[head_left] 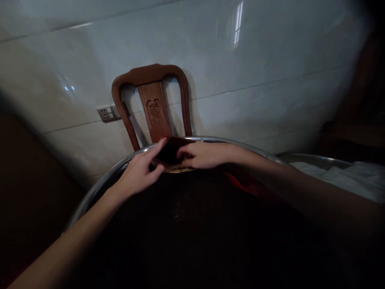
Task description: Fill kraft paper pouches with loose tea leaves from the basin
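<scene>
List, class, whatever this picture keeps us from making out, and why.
All in the head view:
Bag contents: deep shadow.
Right hand: darkness hides whether its fingers hold anything.
Chair seat: hidden behind the table.
White material: right edge cuts it off.

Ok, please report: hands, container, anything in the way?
Left hand at left edge of open container. Right hand at its mouth, fingers curled. Inside too dark to read. Chair behind, not blocking.

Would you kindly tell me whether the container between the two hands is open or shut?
Open: the container shows a dark, gaping mouth between left hand and right hand.
</scene>
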{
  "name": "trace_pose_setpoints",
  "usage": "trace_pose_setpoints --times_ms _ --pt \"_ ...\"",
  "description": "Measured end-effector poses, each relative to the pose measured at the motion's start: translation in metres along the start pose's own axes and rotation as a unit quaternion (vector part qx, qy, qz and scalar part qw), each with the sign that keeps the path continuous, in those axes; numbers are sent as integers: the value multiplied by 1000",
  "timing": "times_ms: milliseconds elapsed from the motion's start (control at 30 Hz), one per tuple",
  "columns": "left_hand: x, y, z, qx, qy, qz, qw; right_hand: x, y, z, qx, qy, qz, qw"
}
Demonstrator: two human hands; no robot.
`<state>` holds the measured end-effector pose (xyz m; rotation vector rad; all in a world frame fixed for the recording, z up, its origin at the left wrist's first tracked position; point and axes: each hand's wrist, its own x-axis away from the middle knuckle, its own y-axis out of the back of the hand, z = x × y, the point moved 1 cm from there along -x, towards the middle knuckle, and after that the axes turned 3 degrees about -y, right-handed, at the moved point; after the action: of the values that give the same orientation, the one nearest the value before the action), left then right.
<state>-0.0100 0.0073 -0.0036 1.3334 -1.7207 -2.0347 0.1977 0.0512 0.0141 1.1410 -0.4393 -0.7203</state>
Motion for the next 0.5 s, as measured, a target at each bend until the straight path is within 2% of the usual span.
trace_pose_setpoints --times_ms 100,167,233,367,433,500 --pt "-1 -1 -3 6 -4 -2 1000 4 -4 1 67 -19 97 993" --pt "-1 -2 -6 7 -7 2 1000 3 -6 0 69 -21 99 992" --pt "-1 -3 -7 10 -15 6 1000 -1 -8 -4 69 -13 42 997" --pt "0 -3 -6 9 -17 9 1000 -10 -13 -9 47 21 -144 988" --pt "1 -3 -3 8 -15 4 1000 -11 -13 -6 25 30 -186 982" --pt "1 -1 -1 11 -14 -2 1000 -11 -11 -3 -11 27 -191 981"
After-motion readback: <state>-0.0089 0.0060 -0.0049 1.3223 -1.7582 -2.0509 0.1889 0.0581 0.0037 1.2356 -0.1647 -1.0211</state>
